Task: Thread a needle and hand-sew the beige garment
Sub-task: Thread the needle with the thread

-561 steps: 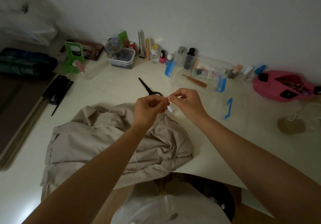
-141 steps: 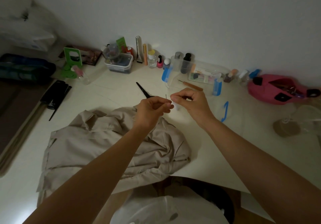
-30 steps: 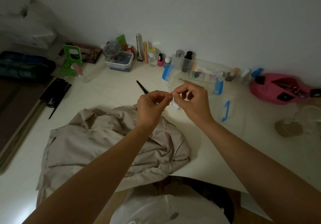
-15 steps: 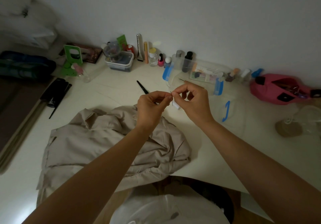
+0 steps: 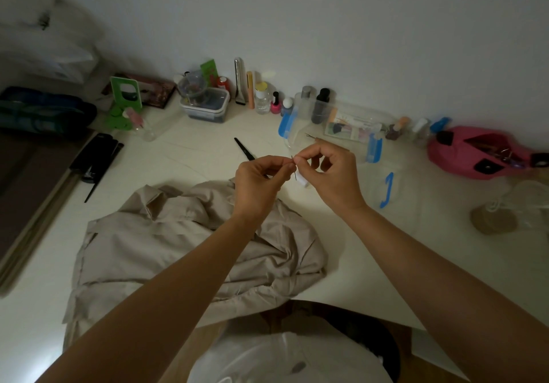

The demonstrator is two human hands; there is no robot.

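1. Above the middle of the worktop [image 5: 193,157], the two hands meet at their fingertips, just past the far edge of the beige garment [image 5: 178,249].
2. The left hand [image 5: 258,183] comes in from 7 o'clock. Its thumb and forefinger are closed on the needle [image 5: 296,174], which shows as a thin dark line standing almost upright.
3. The right hand [image 5: 334,177] comes in from 4 o'clock. Its thumb and forefinger are pressed together at the upper end of the needle, and the other fingers are curled loosely. Any thread is too thin to see.
4. A small white thing [image 5: 303,180] shows just under the right fingers. I cannot tell what it is, or whether it is held.
5. The garment lies crumpled on the worktop at 7 o'clock from the hands and reaches the near edge.
6. From the hands, black scissors [image 5: 244,148] lie at 11 o'clock, partly hidden behind the left hand. A clear box with blue clips [image 5: 341,127] is at 1 o'clock, a pink pouch [image 5: 472,154] is well apart at 3 o'clock, and a black comb [image 5: 98,163] is at 9 o'clock.
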